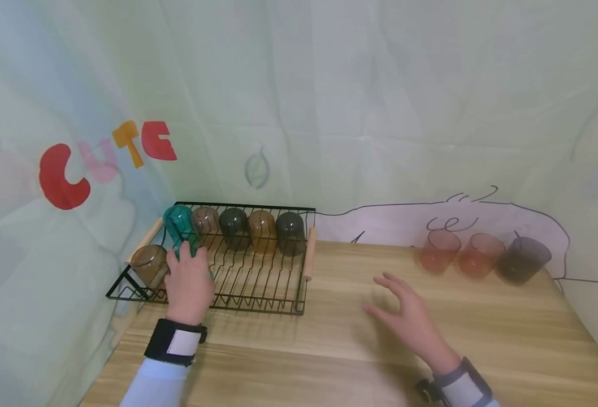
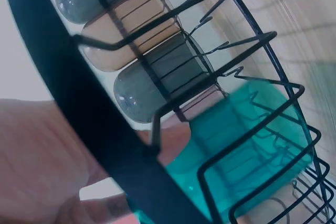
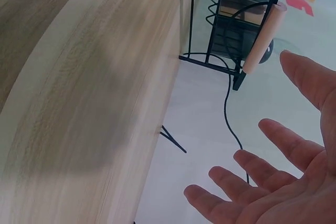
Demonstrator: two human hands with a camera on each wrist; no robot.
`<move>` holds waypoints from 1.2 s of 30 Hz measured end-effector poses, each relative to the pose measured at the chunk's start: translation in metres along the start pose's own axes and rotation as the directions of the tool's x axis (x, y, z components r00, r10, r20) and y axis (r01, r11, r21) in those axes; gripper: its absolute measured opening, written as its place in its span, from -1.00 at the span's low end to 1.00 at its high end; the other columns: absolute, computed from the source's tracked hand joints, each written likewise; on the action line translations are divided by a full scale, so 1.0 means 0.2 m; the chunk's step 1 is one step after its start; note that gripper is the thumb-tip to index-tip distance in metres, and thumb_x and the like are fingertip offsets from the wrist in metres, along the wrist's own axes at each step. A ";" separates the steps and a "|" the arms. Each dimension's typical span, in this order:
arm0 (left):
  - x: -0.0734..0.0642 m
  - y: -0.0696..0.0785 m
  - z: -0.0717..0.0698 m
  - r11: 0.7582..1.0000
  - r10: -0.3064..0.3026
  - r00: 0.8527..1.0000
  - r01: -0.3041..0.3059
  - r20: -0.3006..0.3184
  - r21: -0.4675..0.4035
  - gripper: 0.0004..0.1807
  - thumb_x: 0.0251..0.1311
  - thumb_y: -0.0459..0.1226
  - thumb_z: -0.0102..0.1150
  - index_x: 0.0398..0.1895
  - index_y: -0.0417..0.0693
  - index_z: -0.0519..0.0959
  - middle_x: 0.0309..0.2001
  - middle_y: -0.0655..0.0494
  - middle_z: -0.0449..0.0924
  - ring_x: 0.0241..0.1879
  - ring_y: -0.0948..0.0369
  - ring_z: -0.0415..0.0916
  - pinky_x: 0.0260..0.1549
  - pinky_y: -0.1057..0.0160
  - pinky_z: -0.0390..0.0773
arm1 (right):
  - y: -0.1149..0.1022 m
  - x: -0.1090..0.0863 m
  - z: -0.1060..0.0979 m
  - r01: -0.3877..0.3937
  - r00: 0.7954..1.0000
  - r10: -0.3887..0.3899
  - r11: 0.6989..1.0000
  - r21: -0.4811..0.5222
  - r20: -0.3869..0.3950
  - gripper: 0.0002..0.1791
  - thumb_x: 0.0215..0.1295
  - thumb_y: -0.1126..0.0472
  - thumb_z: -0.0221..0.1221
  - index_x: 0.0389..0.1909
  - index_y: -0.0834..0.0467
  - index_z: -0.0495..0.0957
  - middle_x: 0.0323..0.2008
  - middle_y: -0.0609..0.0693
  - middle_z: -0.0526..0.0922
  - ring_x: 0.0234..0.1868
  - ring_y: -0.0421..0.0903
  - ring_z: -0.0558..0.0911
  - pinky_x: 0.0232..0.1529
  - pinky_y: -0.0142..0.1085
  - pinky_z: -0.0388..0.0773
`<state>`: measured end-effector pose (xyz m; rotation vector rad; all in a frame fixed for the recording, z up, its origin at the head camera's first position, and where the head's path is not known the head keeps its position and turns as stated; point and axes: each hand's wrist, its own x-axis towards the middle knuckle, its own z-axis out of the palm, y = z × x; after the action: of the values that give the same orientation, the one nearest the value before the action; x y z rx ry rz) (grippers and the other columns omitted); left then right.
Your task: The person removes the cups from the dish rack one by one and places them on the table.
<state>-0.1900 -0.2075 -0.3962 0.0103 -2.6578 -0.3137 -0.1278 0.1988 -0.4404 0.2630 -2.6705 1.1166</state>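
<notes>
Left wrist view puts the teal glass (image 2: 223, 124) within your left hand (image 1: 189, 282), thumb and fingers curled round its upper part, its long axis running roughly alongside those of the upturned back-row glasses (image 1: 261, 229). It looks see-through and smooth, apparently mouth-down, at the rack's (image 1: 310, 254) left end just beside a brown glass (image 1: 148, 264). Your right hand (image 1: 411, 316), much farther off, hangs to the right over the table (image 1: 329, 339), fingers loosely spread, holding nothing.
</notes>
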 end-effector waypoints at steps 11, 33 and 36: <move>0.00 0.03 -0.03 0.996 0.070 0.996 -0.072 -0.058 -0.046 -0.40 -0.22 -0.58 0.26 0.05 -0.27 0.43 0.13 -0.39 0.21 0.11 -0.38 0.10 -0.55 -0.24 0.48 | -0.01 0.00 -0.02 0.017 1.000 -0.017 1.000 0.008 -0.013 -0.29 0.03 -0.24 0.27 0.19 0.00 0.42 0.31 0.05 0.23 0.29 0.07 0.22 0.21 0.05 0.15; 0.00 0.37 -0.18 0.899 0.098 0.986 -0.147 -0.137 -0.412 -0.38 0.08 -0.07 0.28 0.24 0.04 0.39 0.18 -0.17 0.27 0.12 -0.10 0.29 -0.03 -0.05 0.42 | -0.09 -0.01 -0.04 0.021 0.998 -0.018 0.998 0.062 -0.052 -0.20 0.10 -0.29 0.18 0.30 0.02 0.26 0.27 -0.07 0.29 0.24 -0.07 0.29 0.13 -0.09 0.32; 0.00 0.43 -0.16 0.866 0.095 0.988 -0.143 -0.122 -0.479 -0.37 0.06 -0.03 0.27 0.23 0.07 0.40 0.15 -0.10 0.31 0.06 0.00 0.38 -0.07 0.04 0.47 | -0.12 -0.01 -0.04 0.017 0.998 -0.011 0.995 0.098 -0.055 -0.23 0.16 -0.24 0.16 0.31 0.05 0.25 0.27 -0.05 0.30 0.24 -0.08 0.29 0.13 -0.12 0.32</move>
<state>-0.1712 -0.1302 -0.3501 -0.2912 -2.3987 -0.9096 -0.1188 0.1887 -0.4196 0.2640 -2.5660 1.2354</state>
